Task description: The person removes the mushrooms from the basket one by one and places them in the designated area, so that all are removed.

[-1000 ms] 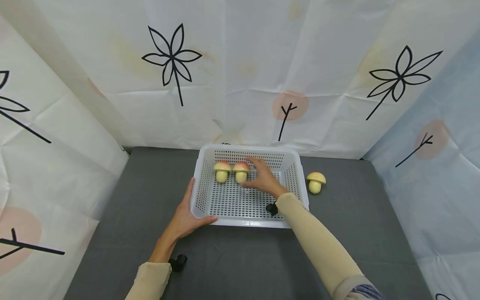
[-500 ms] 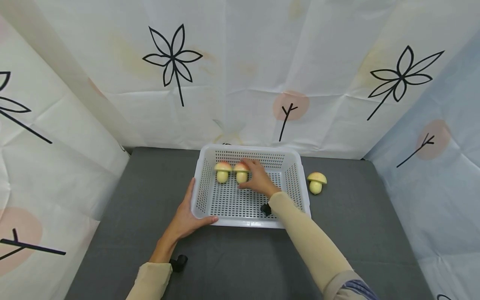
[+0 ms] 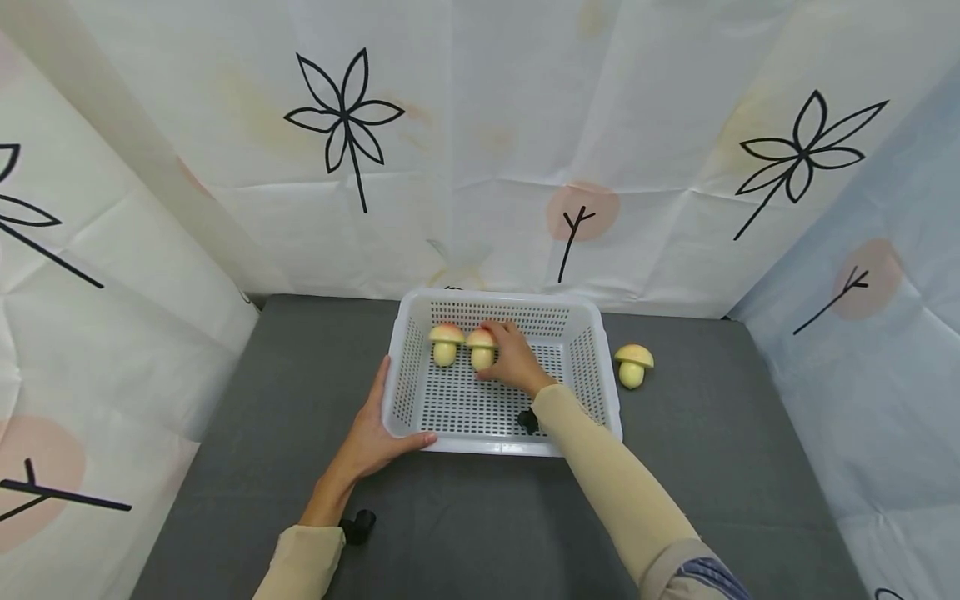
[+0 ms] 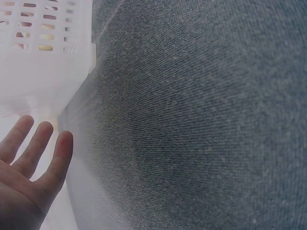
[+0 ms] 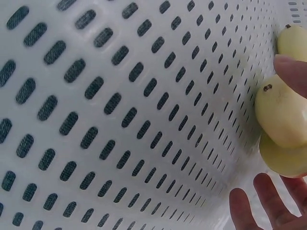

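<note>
From the head view, the left hand (image 3: 369,433) is bracing the white perforated basket (image 3: 501,442) at its near-left corner, fingers flat, likely steadying it. The right hand (image 3: 517,360) is curling around a toy mushroom (image 3: 481,347) inside; a second mushroom (image 3: 446,342) is standing just left of the grip, a third (image 3: 633,364) outside on the grey table (image 3: 225,433).

Left wrist: straight fingers (image 4: 36,143) are lying beside the basket wall.

Right wrist: fingertips (image 5: 292,72) are gripping the pale stem (image 5: 280,117).
</note>
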Demonstrator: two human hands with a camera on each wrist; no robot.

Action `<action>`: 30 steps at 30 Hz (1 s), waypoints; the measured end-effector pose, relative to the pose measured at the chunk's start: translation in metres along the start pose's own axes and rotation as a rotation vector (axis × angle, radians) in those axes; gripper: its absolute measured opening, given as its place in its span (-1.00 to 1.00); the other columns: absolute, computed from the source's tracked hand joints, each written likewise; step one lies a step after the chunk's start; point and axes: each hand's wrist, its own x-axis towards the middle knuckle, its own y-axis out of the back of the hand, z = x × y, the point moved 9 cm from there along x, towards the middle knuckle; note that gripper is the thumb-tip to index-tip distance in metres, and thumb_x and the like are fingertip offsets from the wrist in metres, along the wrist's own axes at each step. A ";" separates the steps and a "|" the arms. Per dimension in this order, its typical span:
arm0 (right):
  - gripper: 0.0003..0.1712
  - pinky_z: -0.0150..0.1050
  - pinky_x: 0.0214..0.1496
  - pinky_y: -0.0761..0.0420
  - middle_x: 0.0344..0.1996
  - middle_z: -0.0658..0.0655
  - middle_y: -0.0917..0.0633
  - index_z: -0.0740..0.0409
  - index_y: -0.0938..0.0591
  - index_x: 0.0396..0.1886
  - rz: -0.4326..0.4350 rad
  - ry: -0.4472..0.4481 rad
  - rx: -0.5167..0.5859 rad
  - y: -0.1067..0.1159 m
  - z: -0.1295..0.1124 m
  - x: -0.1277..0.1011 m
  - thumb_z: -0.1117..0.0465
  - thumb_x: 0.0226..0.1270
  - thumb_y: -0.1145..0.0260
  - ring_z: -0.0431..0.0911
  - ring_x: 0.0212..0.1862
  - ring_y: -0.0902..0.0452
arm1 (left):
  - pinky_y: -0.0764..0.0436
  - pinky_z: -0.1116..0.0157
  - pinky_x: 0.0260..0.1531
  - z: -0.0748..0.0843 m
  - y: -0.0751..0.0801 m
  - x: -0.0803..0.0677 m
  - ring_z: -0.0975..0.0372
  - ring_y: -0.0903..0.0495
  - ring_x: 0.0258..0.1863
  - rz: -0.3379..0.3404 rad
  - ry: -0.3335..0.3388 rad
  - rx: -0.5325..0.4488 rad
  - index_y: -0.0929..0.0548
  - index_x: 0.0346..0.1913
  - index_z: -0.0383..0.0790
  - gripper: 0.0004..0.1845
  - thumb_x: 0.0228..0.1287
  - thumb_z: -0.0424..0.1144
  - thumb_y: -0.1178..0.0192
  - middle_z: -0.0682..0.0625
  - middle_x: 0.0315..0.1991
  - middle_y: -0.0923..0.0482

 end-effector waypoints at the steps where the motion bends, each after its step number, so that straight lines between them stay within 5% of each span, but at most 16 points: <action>1: 0.10 0.09 0.27 -0.44 0.23 0.22 -0.44 0.04 -0.38 0.48 0.001 0.002 -0.006 0.000 -0.001 0.000 0.26 -0.10 -0.73 0.13 0.24 -0.40 | -0.37 -0.23 0.16 0.000 0.000 0.000 -0.31 -0.41 0.26 0.001 -0.001 0.000 0.29 0.65 -0.10 0.45 -0.09 -0.36 -0.65 -0.35 0.56 -0.03; 5: 0.09 0.08 0.27 -0.44 0.23 0.21 -0.44 0.04 -0.38 0.47 0.003 -0.009 -0.025 -0.001 0.000 0.000 0.25 -0.09 -0.72 0.12 0.24 -0.40 | -0.37 -0.22 0.17 -0.002 0.000 0.001 -0.30 -0.42 0.26 0.001 0.007 0.003 0.29 0.65 -0.13 0.45 -0.10 -0.37 -0.65 -0.36 0.56 -0.04; 14: 0.07 0.10 0.28 -0.42 0.27 0.23 -0.45 0.06 -0.37 0.48 0.009 -0.005 -0.031 -0.001 0.001 0.002 0.23 -0.05 -0.71 0.15 0.27 -0.39 | -0.36 -0.18 0.20 -0.038 0.001 0.006 -0.21 -0.44 0.27 0.030 0.016 0.010 0.30 0.64 0.18 0.51 -0.15 -0.31 -0.69 -0.21 0.59 -0.04; 20: 0.08 0.09 0.30 -0.41 0.28 0.23 -0.45 0.07 -0.36 0.49 -0.008 0.012 -0.024 0.003 -0.002 0.000 0.22 -0.05 -0.71 0.14 0.27 -0.40 | -0.37 -0.16 0.20 -0.040 0.001 0.006 -0.14 -0.45 0.28 0.029 0.000 0.004 0.27 0.63 0.32 0.49 -0.15 -0.20 -0.70 -0.13 0.59 -0.05; 30: 0.09 0.08 0.32 -0.40 0.31 0.21 -0.46 0.12 -0.35 0.51 -0.017 0.082 0.061 0.025 -0.016 -0.012 0.19 -0.03 -0.70 0.11 0.29 -0.41 | -0.39 -0.16 0.18 -0.036 0.000 0.005 -0.18 -0.46 0.26 0.028 0.000 0.017 0.30 0.64 0.22 0.50 -0.14 -0.29 -0.69 -0.19 0.59 -0.05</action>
